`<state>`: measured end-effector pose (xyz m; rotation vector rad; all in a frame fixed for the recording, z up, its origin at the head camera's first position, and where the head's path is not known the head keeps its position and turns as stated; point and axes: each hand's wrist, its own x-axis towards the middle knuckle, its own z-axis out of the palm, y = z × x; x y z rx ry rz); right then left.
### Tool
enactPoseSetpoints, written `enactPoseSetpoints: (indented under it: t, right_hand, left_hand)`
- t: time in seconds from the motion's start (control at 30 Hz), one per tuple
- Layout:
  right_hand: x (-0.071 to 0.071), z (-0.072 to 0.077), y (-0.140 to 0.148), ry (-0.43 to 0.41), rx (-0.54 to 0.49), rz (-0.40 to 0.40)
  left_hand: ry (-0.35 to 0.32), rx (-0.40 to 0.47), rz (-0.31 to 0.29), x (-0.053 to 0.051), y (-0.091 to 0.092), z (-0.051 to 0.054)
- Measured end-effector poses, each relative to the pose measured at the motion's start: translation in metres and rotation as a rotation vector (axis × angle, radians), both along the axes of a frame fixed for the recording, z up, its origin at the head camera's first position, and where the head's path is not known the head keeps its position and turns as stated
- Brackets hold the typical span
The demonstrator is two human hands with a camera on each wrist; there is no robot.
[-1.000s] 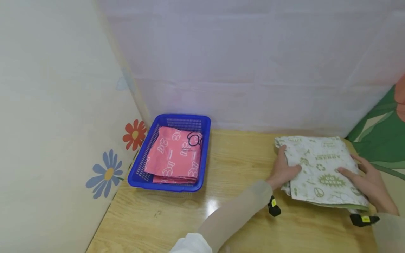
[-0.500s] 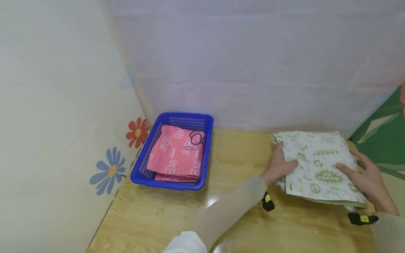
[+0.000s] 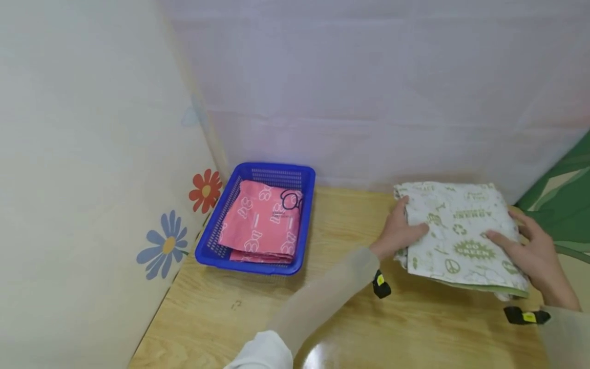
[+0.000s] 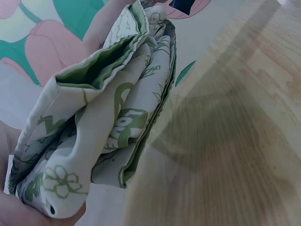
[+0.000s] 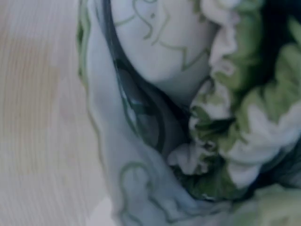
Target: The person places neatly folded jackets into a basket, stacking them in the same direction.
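A folded white cloth with green print is held between both hands at the right of the table in the head view. My left hand grips its left edge, thumb on top and fingers partly hidden underneath. At the right edge my right hand grips it the same way. The left wrist view shows the cloth's loose layers and green lining, held above the wooden surface. Gathered, ruffled edges of the cloth fill much of the right wrist view.
A blue plastic basket stands at the left on the wooden table, with a folded pink cloth in it. A flower-decorated wall borders the left side and a pale sheet the back.
Both hands have carried the white and green cloth slightly left, closer to the basket, and it looks a little higher. The head view has also shifted slightly. Both grips look unchanged.
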<state>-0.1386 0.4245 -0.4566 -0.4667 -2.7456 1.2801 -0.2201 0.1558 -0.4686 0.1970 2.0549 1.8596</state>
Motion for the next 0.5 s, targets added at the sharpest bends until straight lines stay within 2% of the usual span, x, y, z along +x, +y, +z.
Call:
enactPoseSetpoints:
  t: [0.27, 0.5]
  right_hand:
    - [-0.012, 0.014, -0.023, -0.004, 0.021, 0.002]
    - [-0.020, 0.023, -0.044, 0.044, 0.004, 0.043]
  left_hand:
    - [-0.017, -0.025, 0.036, -0.006, -0.023, 0.024]
    - [0.026, -0.060, 0.057, -0.011, -0.048, 0.040]
